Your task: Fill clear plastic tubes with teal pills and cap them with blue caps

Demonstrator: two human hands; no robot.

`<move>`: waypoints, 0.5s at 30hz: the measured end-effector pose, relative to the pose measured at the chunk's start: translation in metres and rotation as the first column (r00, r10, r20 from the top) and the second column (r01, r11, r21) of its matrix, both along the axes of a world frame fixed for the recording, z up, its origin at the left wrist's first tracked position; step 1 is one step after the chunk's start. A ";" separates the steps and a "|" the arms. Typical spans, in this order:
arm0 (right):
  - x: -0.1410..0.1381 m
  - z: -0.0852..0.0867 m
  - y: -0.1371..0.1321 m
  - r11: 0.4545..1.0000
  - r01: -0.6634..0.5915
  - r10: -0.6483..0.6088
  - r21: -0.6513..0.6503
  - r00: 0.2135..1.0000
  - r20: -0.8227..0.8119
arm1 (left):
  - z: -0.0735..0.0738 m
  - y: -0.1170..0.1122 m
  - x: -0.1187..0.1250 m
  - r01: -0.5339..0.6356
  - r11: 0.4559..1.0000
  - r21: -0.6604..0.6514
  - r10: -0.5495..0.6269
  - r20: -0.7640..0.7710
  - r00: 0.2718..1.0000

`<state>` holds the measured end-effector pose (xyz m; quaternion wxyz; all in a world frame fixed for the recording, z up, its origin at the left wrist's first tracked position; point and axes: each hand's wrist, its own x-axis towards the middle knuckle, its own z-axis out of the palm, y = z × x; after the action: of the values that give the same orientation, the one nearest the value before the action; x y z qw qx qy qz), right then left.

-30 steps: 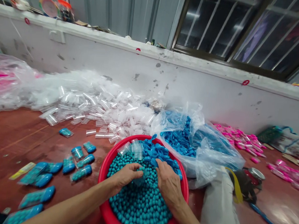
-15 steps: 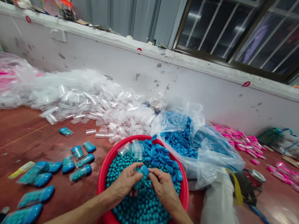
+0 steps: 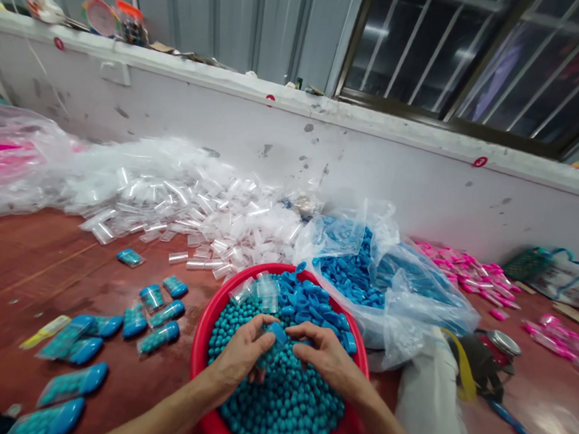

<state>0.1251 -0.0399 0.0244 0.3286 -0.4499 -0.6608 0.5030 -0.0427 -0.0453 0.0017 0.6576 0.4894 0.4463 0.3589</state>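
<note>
Both my hands hover over a red basin point(image 3: 204, 344) full of small teal beads point(image 3: 285, 404), with blue caps point(image 3: 312, 309) heaped at its far side. My left hand point(image 3: 241, 353) is closed around a clear tube filled with beads, its blue cap point(image 3: 276, 331) showing between the fingers. My right hand point(image 3: 323, 357) faces it, thumb and fingers pinched near the cap; whether it grips the cap is unclear. A few empty clear tubes point(image 3: 258, 287) lie on the beads at the basin's far rim.
Filled, capped tubes point(image 3: 83, 348) lie on the red-brown table left of the basin. A heap of empty clear tubes point(image 3: 194, 209) lies behind, a plastic bag of blue caps point(image 3: 360, 276) to the right, pink tubes point(image 3: 466, 271) further right, and a white wall behind.
A second ago both hands were pressed down into the beads. They have since lifted, the left bringing up a filled tube and the right meeting it at the blue cap.
</note>
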 end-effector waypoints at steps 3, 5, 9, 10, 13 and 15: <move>0.002 -0.001 0.007 0.981 0.114 -0.138 -0.155 0.979 -0.150 | 0.001 -0.002 0.001 0.028 0.999 0.040 -0.027 -0.005 1.000; -0.002 -0.003 0.007 0.978 0.155 -0.176 -0.136 0.972 -0.157 | 0.000 -0.004 0.003 -0.003 0.998 0.066 0.005 -0.034 0.999; -0.016 -0.004 -0.005 0.999 0.043 -0.043 0.007 0.998 0.035 | -0.002 -0.007 0.007 -0.136 0.981 0.136 0.150 -0.098 0.984; -0.019 -0.004 -0.009 0.999 0.002 -0.006 0.033 0.994 0.107 | -0.002 -0.007 0.007 -0.163 0.976 0.144 0.178 -0.091 0.980; -0.027 -0.007 -0.020 0.997 -0.030 0.008 0.071 0.957 0.291 | 0.002 -0.007 0.006 -0.163 0.976 0.146 0.165 -0.005 0.986; -0.029 -0.011 -0.023 0.995 -0.001 -0.035 0.103 0.936 0.349 | 0.005 -0.007 0.005 -0.111 0.982 0.150 0.102 0.066 0.993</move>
<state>0.0958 -0.0625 0.0129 0.2324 -0.5209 -0.7294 0.3778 -0.0376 -0.0519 0.0070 0.6104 0.5034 0.4238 0.4408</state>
